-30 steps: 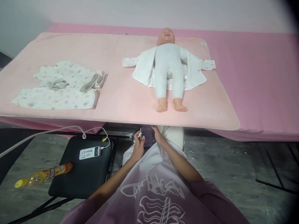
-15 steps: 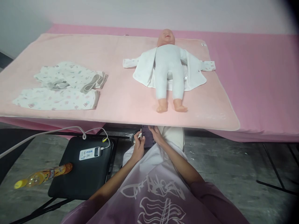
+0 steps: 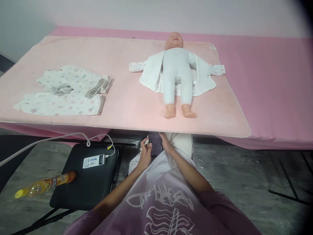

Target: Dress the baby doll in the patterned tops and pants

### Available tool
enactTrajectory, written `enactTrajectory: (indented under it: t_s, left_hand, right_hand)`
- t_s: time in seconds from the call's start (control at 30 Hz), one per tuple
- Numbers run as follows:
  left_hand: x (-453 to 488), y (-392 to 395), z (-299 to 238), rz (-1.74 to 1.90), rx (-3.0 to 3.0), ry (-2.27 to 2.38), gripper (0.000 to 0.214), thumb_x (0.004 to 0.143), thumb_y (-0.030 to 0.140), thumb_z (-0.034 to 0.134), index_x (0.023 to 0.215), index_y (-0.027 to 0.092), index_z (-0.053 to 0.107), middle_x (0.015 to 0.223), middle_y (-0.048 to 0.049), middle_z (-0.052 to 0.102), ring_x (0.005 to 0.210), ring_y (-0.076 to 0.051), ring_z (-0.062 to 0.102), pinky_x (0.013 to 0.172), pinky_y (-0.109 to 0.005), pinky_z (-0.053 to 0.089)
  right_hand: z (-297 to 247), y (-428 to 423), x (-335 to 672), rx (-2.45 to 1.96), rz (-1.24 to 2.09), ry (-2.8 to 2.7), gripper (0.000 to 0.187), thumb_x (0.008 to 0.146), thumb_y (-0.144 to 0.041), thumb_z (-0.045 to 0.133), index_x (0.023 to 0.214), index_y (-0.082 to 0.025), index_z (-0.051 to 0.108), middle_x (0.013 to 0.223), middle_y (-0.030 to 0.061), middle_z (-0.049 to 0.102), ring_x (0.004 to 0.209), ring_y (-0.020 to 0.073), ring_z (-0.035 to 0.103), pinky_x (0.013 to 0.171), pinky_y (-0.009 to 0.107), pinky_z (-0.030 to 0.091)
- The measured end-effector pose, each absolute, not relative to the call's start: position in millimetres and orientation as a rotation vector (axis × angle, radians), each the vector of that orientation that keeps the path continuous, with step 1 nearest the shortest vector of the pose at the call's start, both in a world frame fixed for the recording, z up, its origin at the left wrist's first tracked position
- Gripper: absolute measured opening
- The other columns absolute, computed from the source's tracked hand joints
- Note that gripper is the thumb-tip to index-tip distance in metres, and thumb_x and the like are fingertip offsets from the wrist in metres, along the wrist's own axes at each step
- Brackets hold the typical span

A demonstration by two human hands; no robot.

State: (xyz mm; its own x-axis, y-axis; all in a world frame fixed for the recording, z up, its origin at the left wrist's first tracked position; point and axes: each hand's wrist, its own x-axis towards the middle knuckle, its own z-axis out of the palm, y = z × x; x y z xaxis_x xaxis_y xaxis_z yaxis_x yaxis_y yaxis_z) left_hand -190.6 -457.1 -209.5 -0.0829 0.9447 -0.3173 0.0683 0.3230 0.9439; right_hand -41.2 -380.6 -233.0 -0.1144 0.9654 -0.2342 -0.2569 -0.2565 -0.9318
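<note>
Low in my lap, partly beneath the table's front edge, both hands hold a dark, flat smartphone (image 3: 156, 145). My left hand (image 3: 145, 156) grips its left side, thumb along the edge. On the opposite side, my right hand (image 3: 166, 143) is closed around it, its fingertips partly hidden. Beyond the hands, a baby doll (image 3: 177, 62) in white lies on its back on the table, feet toward me. An open white baby jacket (image 3: 151, 74) is spread under it, with patterned cuffs out to both sides. Left of the doll lie patterned baby pants (image 3: 61, 103), loosely folded.
A peach mat (image 3: 117, 111) covers most of the pink-draped table (image 3: 269, 81). At my left, a black folding chair (image 3: 90, 186) bears a white power bank (image 3: 94, 161) with a cable (image 3: 70, 134) and a yellow-capped drink bottle (image 3: 46, 185) overhanging its edge. Metal legs (image 3: 286, 176) stand at right.
The fingers of my right hand have shifted slightly right, off the phone's face toward its edge. The view has tilted a little; the doll and clothes lie as before.
</note>
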Motion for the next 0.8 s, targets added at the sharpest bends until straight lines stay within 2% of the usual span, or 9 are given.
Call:
enactTrajectory:
  t_s: [0.2, 0.43, 0.6, 0.8]
  left_hand:
    - [-190.3, -456.6, -208.3, 0.968, 0.995, 1.464, 0.076, 0.102, 0.084, 0.05, 0.149, 0.025, 0.041, 0.141, -0.017, 0.066, 0.125, -0.028, 0.07, 0.114, -0.049, 0.053]
    - [-189.8, -454.8, -206.2, 0.979, 1.009, 1.507, 0.079, 0.099, 0.087, 0.05, 0.147, 0.025, 0.046, 0.149, -0.0185, 0.061, 0.138, -0.031, 0.063, 0.113, -0.048, 0.053]
    - [-190.3, -454.0, -205.6, 0.957, 1.019, 1.523, 0.078, 0.101, 0.087, 0.047, 0.148, 0.025, 0.045, 0.147, -0.0169, 0.063, 0.136, -0.029, 0.064, 0.113, -0.047, 0.052]
    - [-191.1, -453.2, -208.7, 0.966, 1.021, 1.528, 0.078, 0.1, 0.088, 0.048, 0.146, 0.025, 0.046, 0.148, -0.0166, 0.062, 0.134, -0.029, 0.064, 0.117, -0.047, 0.05]
  right_hand:
    - [-238.3, -380.3, -40.1, -1.111, 1.561, -0.948, 0.061, 0.103, -0.071, 0.057, 0.146, -0.029, 0.072, 0.15, 0.0045, 0.073, 0.159, 0.024, 0.049, 0.14, 0.044, 0.024]
    - [-239.5, -379.3, -40.7, -1.077, 1.549, -0.939, 0.055, 0.105, -0.067, 0.056, 0.141, -0.029, 0.074, 0.146, 0.0039, 0.075, 0.153, 0.0242, 0.055, 0.138, 0.043, 0.029]
    - [-237.3, -376.7, -40.6, -1.026, 1.552, -0.994, 0.053, 0.107, -0.066, 0.053, 0.136, -0.027, 0.076, 0.136, 0.0044, 0.079, 0.147, 0.0258, 0.061, 0.134, 0.043, 0.035]
    - [-235.8, -374.8, -41.9, -1.021, 1.541, -0.972, 0.055, 0.106, -0.069, 0.052, 0.132, -0.027, 0.077, 0.132, 0.004, 0.081, 0.147, 0.0257, 0.061, 0.136, 0.042, 0.034]
